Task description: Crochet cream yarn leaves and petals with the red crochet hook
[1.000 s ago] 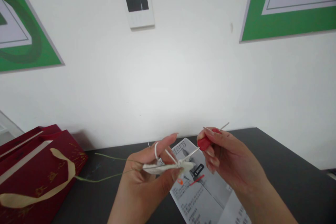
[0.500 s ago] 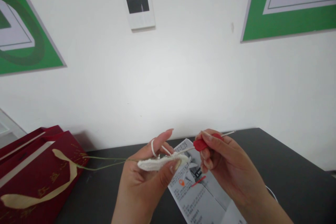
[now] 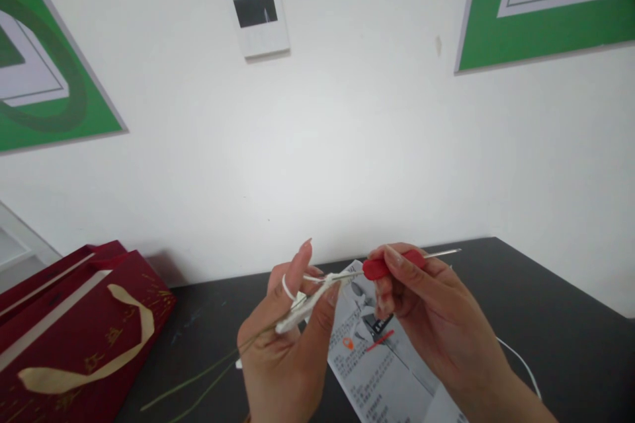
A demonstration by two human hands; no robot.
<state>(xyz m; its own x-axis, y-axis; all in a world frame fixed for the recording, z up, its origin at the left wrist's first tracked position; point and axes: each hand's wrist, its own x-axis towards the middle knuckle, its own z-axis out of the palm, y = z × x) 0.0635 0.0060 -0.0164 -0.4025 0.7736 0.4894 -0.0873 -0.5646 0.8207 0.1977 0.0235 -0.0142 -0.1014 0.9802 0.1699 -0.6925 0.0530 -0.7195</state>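
My left hand (image 3: 292, 344) pinches a small white crochet piece (image 3: 306, 309) between thumb and fingers. White yarn (image 3: 286, 287) loops round its raised index finger. Two thin green strands (image 3: 208, 370) trail from the piece down to the left. In my right hand (image 3: 426, 304) is a crochet hook (image 3: 376, 269) with a red grip, its metal shaft showing at both ends. The hook's left end meets the upper right edge of the white piece, where the exact stitch is too small to make out.
A printed sheet (image 3: 367, 370) lies on the dark table (image 3: 546, 317) beneath my hands. Dark red gift bags (image 3: 94, 344) with a cream ribbon handle stand at left. White yarn runs past my right wrist. Behind is a white wall with a small panel (image 3: 258, 20) and green-framed boards.
My left hand has turned, so the white piece slants more steeply. The green strands have swung downward, away from the bag. The hook remains in my right hand, slightly more level.
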